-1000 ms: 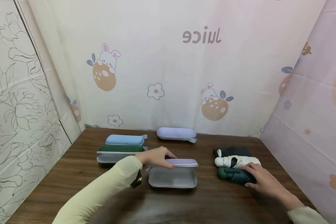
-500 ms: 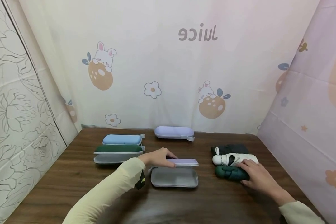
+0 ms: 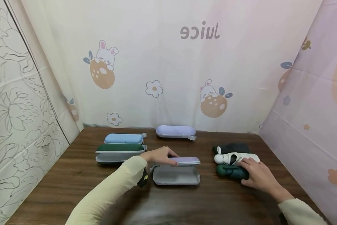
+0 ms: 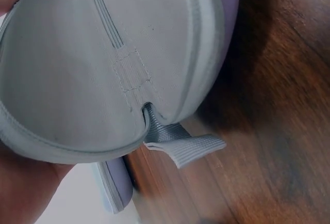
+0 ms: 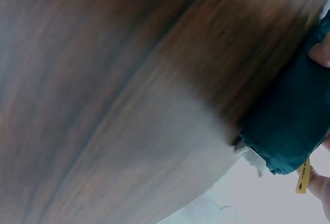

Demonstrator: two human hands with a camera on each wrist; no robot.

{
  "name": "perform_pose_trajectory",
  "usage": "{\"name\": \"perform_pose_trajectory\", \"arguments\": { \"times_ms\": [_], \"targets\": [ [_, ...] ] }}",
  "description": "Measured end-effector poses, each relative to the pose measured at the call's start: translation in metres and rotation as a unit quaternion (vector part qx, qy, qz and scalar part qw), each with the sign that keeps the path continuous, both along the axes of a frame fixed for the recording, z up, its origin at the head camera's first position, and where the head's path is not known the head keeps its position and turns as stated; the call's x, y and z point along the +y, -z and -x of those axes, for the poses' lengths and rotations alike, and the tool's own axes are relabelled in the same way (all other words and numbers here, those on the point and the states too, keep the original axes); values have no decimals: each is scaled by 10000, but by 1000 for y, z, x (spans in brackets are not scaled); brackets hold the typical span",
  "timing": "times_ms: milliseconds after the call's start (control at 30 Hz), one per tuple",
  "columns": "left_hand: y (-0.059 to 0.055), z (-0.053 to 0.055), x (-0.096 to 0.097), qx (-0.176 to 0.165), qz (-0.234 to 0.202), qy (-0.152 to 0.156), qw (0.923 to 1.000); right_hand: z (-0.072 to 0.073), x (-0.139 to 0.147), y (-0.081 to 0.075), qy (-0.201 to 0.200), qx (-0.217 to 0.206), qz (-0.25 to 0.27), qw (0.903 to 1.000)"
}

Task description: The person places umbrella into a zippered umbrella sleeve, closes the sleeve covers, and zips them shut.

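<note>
An open hard case (image 3: 176, 175) with a grey lining and lavender shell lies at the table's middle. My left hand (image 3: 160, 156) holds its raised lavender lid (image 3: 188, 160) by the upper edge. In the left wrist view, the case's grey interior (image 4: 67, 74) shows nothing inside, with a fabric loop (image 4: 193, 149) at its end. On the right, my right hand (image 3: 259, 176) grips the near end of a dark green folded umbrella (image 3: 227, 171). The right wrist view shows fingers (image 5: 322, 53) on both sides of this umbrella (image 5: 289, 110), with a yellow tag at its end.
Just behind the green umbrella lie a white folded umbrella (image 3: 224, 158) and a black one (image 3: 237, 147). At the left, a dark green case (image 3: 119, 147) gapes partly, before a light blue closed case (image 3: 123, 138). A lavender closed case (image 3: 175, 131) sits at the back by the curtain.
My right hand has shifted slightly left along the green umbrella and covers more of its end. My left hand keeps hold of the lid. The head view has shifted slightly.
</note>
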State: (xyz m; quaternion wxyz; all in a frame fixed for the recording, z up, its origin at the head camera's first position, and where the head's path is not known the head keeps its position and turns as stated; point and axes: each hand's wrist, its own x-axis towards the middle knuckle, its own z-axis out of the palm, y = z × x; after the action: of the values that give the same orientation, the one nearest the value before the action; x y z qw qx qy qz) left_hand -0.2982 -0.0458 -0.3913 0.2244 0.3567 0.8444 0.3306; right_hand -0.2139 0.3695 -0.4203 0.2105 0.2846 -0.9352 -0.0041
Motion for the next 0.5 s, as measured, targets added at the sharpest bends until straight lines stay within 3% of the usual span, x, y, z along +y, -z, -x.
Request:
{"name": "perform_pose_trajectory", "arguments": {
  "times_ms": [500],
  "targets": [
    [0,4,5,-76,53,27,10000,-10,-45,-28,-345,20,0,9994]
  ]
}}
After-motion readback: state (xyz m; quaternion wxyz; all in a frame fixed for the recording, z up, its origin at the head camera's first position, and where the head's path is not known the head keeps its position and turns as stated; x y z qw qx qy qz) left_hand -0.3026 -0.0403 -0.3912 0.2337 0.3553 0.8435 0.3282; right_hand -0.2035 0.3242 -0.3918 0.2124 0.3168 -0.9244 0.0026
